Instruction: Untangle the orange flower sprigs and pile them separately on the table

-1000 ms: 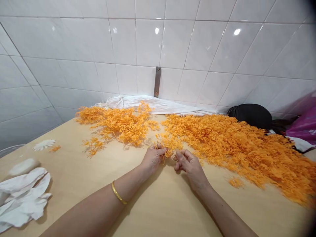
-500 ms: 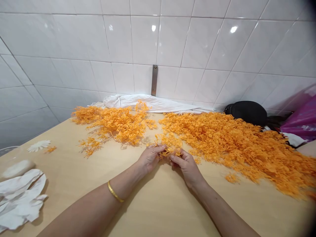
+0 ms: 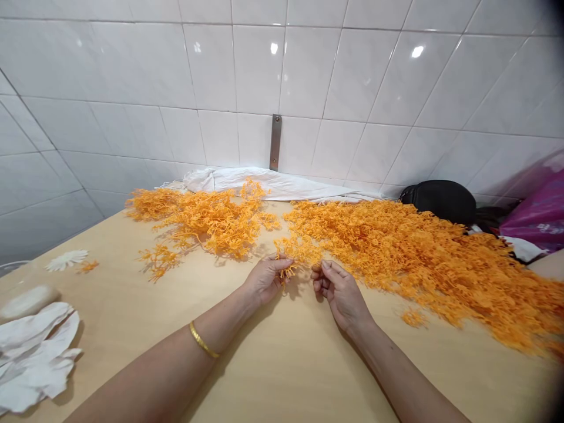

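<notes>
An orange branching sprig [image 3: 302, 249] is pinched at its lower left end by my left hand [image 3: 268, 279], which has a gold bangle at the wrist. Just right of the sprig, my right hand [image 3: 337, 291] has its thumb and forefinger pressed together; whatever they may hold is too small to make out. A large heap of orange sprigs [image 3: 423, 258] spreads over the right side of the table [image 3: 273, 376]. Behind my left hand lies a smaller orange pile [image 3: 215, 220], with a loose cluster [image 3: 161, 259] at its front left.
White cloth [image 3: 247, 179] runs along the tiled wall. At the left lie a white flower-shaped piece [image 3: 66, 259], a whitish oval object [image 3: 30, 301] and crumpled white fabric [image 3: 35, 358]. A black case [image 3: 438, 201] and a purple bag [image 3: 535, 214] are at the back right.
My right hand has moved a little right, away from the sprig and my left hand. The sprig remains in my left hand, with its lower strands now more exposed.
</notes>
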`<action>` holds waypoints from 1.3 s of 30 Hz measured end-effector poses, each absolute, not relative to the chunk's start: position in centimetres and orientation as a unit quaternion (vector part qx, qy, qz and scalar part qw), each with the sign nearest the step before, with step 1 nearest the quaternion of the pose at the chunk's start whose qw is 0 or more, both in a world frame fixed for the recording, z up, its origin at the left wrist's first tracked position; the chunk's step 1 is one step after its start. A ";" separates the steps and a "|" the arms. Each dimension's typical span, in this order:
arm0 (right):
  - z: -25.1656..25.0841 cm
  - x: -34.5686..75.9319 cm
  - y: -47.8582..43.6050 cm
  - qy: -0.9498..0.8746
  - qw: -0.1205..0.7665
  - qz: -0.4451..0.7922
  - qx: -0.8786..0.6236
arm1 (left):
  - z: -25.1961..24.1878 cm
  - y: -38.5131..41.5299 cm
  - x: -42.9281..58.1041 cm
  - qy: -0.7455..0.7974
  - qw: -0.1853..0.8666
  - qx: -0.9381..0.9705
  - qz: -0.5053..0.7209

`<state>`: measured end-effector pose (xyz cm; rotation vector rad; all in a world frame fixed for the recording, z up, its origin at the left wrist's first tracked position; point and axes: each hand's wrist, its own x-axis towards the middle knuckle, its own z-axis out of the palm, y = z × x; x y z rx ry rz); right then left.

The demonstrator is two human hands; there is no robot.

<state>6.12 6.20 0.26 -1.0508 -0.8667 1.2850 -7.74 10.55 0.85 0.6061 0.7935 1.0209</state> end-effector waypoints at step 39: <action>2.3 10.1 7.2 -0.213 0.752 0.405 -0.474 | 0.8 10.5 -7.9 0.282 0.809 0.184 0.482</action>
